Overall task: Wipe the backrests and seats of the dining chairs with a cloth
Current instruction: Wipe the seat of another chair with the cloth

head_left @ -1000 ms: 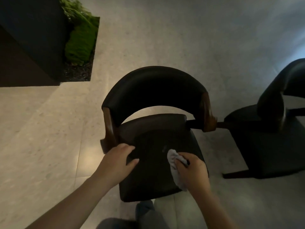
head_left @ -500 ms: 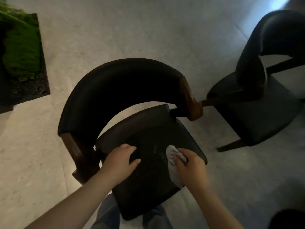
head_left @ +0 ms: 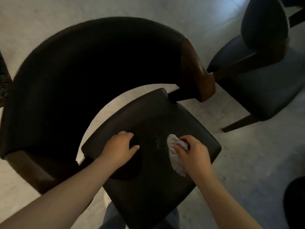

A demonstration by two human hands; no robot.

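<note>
Bare forearms (head_left: 66, 192), blue denim trousers (head_left: 113, 218)

Cloth (head_left: 176, 162) half hidden under right hand (head_left: 194, 156), 2nd chair (head_left: 267, 90) cut off — right edge

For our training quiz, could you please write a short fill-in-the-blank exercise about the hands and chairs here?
1. The right hand presses a crumpled ____ onto the dark seat.
2. The left hand rests on that seat and holds ____.
3. A second chair stands to the ____ of the curved backrest.
Missing words: cloth; nothing; right.
</note>
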